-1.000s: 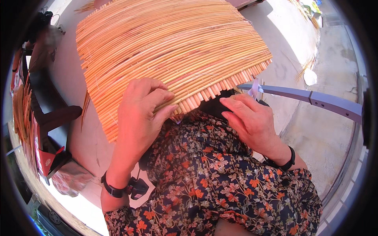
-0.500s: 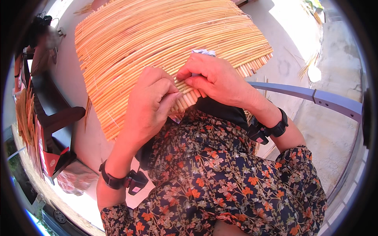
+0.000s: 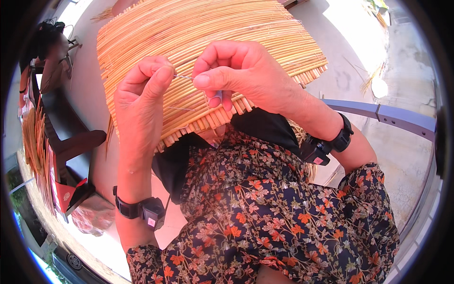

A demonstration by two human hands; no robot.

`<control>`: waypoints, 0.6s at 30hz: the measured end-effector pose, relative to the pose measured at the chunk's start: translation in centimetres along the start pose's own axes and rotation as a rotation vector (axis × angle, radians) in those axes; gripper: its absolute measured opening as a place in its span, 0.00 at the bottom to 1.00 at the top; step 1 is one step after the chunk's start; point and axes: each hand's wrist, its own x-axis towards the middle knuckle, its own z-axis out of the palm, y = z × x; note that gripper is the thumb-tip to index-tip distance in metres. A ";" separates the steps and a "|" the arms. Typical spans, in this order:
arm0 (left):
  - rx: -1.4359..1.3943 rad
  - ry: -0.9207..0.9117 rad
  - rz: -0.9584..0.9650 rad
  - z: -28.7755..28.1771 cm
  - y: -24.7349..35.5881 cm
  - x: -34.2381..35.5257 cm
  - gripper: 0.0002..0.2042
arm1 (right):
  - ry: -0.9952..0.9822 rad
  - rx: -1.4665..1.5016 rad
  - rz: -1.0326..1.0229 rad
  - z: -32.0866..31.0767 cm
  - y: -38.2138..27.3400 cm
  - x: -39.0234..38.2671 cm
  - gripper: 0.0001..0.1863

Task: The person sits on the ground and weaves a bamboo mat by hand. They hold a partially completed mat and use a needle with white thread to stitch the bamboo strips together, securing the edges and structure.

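Note:
A mat of slender tan sticks (image 3: 203, 28), bound in rows, lies over my lap, its lower edge showing cut stick ends. My left hand (image 3: 142, 94) is raised over the mat's left part, thumb and index pinched on a thin, pale wire or thread (image 3: 183, 76). The strand runs across to my right hand (image 3: 239, 75), whose fingers are curled, thumb against it. A small lilac item (image 3: 216, 96), too hidden to name, shows in the right fingers. Black straps with small boxes are on both wrists.
A blue-grey curved bar (image 3: 402, 118) extends from the right. At left stand a dark bench-like frame (image 3: 64, 142), bundled dry reeds (image 3: 34, 151) and a crumpled bag (image 3: 92, 213). Loose straw (image 3: 373, 80) lies on the floor at upper right. Dark blurred objects are at upper left.
Both hands have risen from the mat's lower edge, the left one moving up and leftward, and the thin strand now stretches between them. The right hand first crossed onto the mat from the right.

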 end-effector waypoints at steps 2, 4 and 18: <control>-0.031 0.009 -0.008 -0.2 -0.2 -0.3 0.03 | -0.100 -0.202 0.060 -0.7 -1.4 1.1 0.09; -0.053 0.036 -0.007 -0.5 -0.4 -0.4 0.03 | -0.111 -0.286 0.093 -0.1 -2.9 1.5 0.08; 0.701 -0.247 -0.179 1.6 -0.8 -1.2 0.11 | -0.324 -0.041 -0.249 -4.7 -15.5 11.1 0.07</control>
